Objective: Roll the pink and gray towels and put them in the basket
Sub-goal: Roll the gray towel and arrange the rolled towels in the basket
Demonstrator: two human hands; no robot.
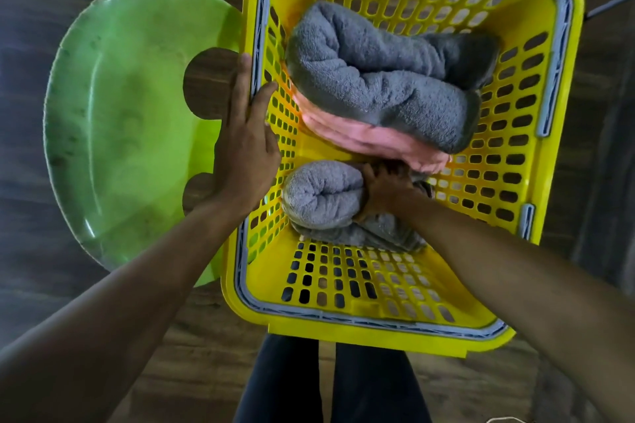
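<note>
Inside the yellow basket (pixel 378 328), near its front wall, the right hand (pixel 385 187) curls its fingers around a small gray roll (pixel 323 194). The left hand (pixel 245 144) lies flat on the basket's left rim, fingers straight. A pink towel (pixel 360 136) sits mid-basket under a big gray towel (pixel 378 79). The roll looks soft and light; hold its middle so it does not come undone.

Left of frame, a scuffed light-green moulded plastic seat (pixel 130 120) sits on the dark wood-plank floor (pixel 27 251), with rounded cut-outs along its right edge. Bottom centre, dark trousers (pixel 281 381). Top right, a thin dark bar (pixel 608 5) slants across the floor.
</note>
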